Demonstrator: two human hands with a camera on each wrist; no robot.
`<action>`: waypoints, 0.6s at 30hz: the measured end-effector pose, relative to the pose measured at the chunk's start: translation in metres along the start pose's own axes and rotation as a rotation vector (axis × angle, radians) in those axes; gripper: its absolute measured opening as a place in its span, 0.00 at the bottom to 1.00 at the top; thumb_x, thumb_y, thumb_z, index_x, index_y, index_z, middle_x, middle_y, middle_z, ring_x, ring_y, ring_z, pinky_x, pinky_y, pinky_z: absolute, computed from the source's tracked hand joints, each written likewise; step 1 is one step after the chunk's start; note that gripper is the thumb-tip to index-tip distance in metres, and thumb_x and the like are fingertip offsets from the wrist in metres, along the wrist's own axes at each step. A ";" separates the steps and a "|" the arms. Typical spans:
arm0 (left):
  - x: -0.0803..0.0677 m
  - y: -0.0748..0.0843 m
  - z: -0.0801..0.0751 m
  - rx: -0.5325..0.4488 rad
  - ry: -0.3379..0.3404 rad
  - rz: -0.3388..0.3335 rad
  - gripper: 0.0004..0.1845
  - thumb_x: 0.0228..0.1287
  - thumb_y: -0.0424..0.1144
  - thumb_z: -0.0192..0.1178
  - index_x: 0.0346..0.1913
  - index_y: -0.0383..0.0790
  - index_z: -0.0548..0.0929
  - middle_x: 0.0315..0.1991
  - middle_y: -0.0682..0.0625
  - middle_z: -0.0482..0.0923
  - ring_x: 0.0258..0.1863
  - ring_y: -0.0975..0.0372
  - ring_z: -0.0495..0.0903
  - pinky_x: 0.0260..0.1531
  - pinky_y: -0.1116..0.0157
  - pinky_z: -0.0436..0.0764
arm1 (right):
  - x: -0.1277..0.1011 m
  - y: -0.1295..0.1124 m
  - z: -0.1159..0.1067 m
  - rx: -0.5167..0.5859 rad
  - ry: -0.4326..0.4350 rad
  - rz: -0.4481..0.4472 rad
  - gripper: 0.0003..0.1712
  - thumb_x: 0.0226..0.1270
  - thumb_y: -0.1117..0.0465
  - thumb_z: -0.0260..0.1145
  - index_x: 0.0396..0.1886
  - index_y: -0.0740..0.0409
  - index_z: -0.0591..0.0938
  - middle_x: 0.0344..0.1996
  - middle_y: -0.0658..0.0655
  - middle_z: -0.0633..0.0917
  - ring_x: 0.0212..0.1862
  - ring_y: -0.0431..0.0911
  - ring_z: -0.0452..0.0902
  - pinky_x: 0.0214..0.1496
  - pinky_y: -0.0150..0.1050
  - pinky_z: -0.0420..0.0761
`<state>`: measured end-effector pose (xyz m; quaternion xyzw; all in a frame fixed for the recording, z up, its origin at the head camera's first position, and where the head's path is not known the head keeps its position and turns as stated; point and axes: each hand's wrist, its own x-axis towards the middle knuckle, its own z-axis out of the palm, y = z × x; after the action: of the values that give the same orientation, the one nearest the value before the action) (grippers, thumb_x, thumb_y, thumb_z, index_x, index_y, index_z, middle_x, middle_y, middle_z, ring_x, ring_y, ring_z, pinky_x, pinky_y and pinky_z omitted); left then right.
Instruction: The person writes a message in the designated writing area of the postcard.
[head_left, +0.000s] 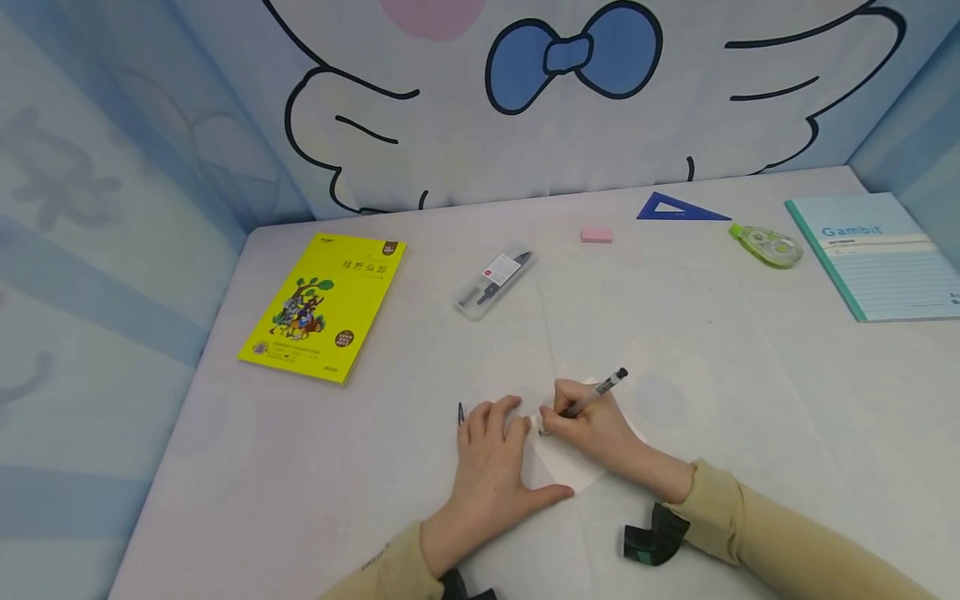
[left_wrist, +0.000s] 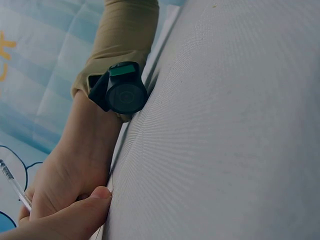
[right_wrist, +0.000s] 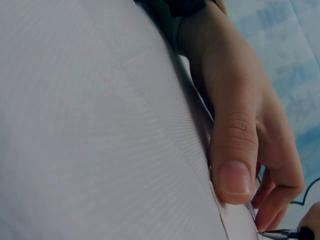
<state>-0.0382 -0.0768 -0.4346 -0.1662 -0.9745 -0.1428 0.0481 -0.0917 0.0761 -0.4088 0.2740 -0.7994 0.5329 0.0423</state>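
In the head view, my right hand [head_left: 603,433] pinches a pen [head_left: 609,383] with a clear barrel and a black end, its tip low over a small white sheet of paper [head_left: 573,467]. My left hand [head_left: 487,462] rests spread on the paper's left side, thumb stretched along the near edge. A thin dark pointed tip [head_left: 461,413] shows beside the left fingers; the rest of that thing is hidden. The right wrist view shows the pen's metal point [right_wrist: 270,234] at the paper, with the left thumb [right_wrist: 234,175] lying on the sheet's edge.
Farther back lie a yellow book [head_left: 322,308], a compass in a clear case [head_left: 495,279], a pink eraser [head_left: 597,236], a blue set square [head_left: 678,208], a green correction tape [head_left: 768,247] and a notebook [head_left: 877,258]. A printed curtain [head_left: 450,150] stands behind the table.
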 end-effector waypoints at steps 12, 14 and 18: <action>0.000 0.000 0.000 0.002 0.008 0.003 0.43 0.35 0.74 0.61 0.48 0.44 0.76 0.59 0.48 0.61 0.56 0.53 0.58 0.53 0.52 0.60 | 0.000 0.002 0.000 0.016 0.009 -0.013 0.22 0.48 0.81 0.61 0.11 0.58 0.63 0.08 0.47 0.62 0.17 0.28 0.50 0.19 0.24 0.54; 0.000 0.000 0.001 0.001 0.013 0.004 0.43 0.35 0.74 0.62 0.48 0.44 0.76 0.59 0.48 0.62 0.56 0.53 0.58 0.52 0.52 0.60 | -0.001 0.002 0.000 0.026 0.029 -0.011 0.22 0.47 0.82 0.60 0.11 0.58 0.63 0.08 0.49 0.63 0.17 0.28 0.50 0.19 0.25 0.55; -0.001 0.000 0.001 0.003 0.017 0.003 0.42 0.35 0.74 0.62 0.46 0.44 0.75 0.59 0.48 0.62 0.56 0.53 0.58 0.52 0.52 0.60 | -0.003 0.003 0.000 0.049 0.077 -0.006 0.21 0.47 0.83 0.59 0.12 0.59 0.63 0.10 0.51 0.64 0.18 0.28 0.53 0.19 0.27 0.58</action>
<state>-0.0377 -0.0767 -0.4355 -0.1665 -0.9740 -0.1425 0.0568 -0.0907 0.0783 -0.4124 0.2566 -0.7830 0.5625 0.0676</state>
